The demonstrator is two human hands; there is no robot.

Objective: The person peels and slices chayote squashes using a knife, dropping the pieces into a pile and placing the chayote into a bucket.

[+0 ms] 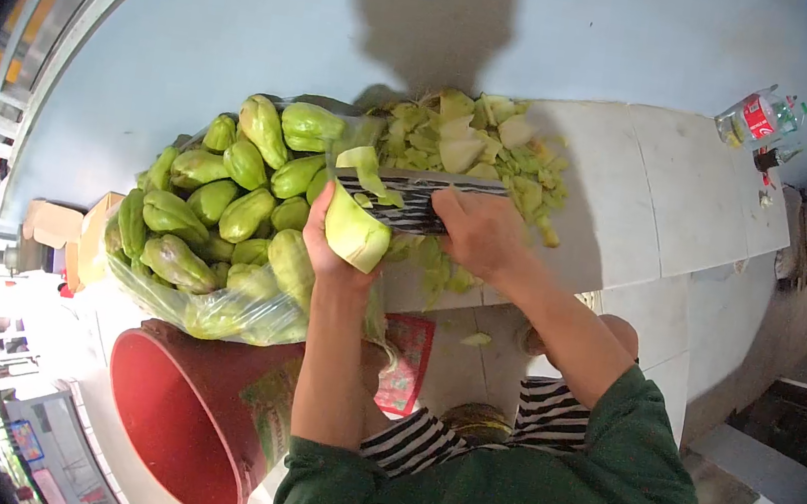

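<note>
My left hand point(325, 250) is wrapped round a pale, partly peeled chayote point(358, 234). In my right hand point(486, 234) is the handle of a knife point(415, 201), whose broad blade shows a dark striped reflection. The blade lies against the upper side of the chayote, and a strip of green peel point(364, 162) clings at its far end. Beyond the knife, peelings point(452, 142) are heaped on the tiled ledge. To the left of my left hand, many unpeeled chayotes point(229, 195) fill a clear plastic bag point(245, 315).
A red bucket point(172, 415) lies tipped below the bag, its mouth facing left. The tiled ledge point(624, 178) runs right towards plastic bottles point(761, 117). A cardboard box point(94, 229) stands at the left. A pale blue wall point(252, 12) rises behind.
</note>
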